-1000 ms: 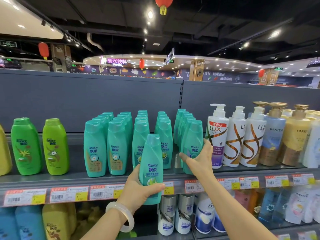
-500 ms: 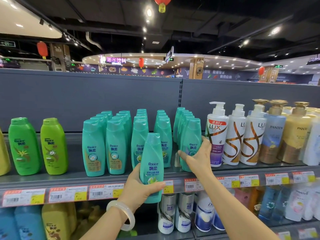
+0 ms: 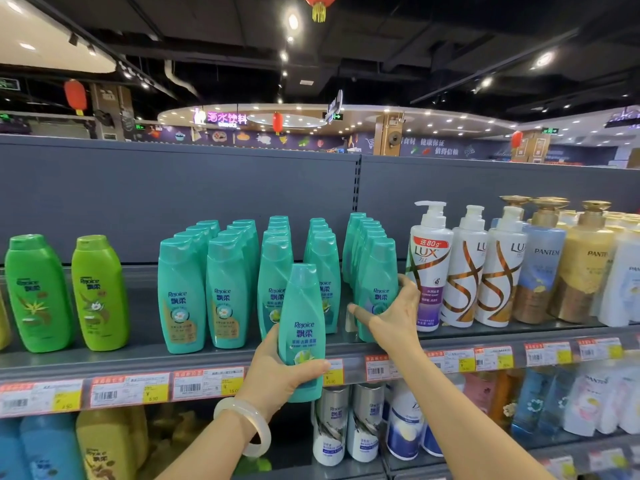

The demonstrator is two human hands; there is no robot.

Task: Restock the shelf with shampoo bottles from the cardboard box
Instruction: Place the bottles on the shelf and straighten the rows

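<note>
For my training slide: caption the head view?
Left hand holds a teal shampoo bottle; right hand grips the front shelf bottle.

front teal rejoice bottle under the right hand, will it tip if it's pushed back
Probably tips easily: the tall, narrow teal plastic Rejoice bottle stands upright on a small base. The teal bottles close behind would likely catch it. The right hand grips low, which should steady it.

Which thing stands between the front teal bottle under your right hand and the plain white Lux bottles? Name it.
Head view: one Lux pump bottle with a purple label beside the right hand on the front teal bottle.
</note>
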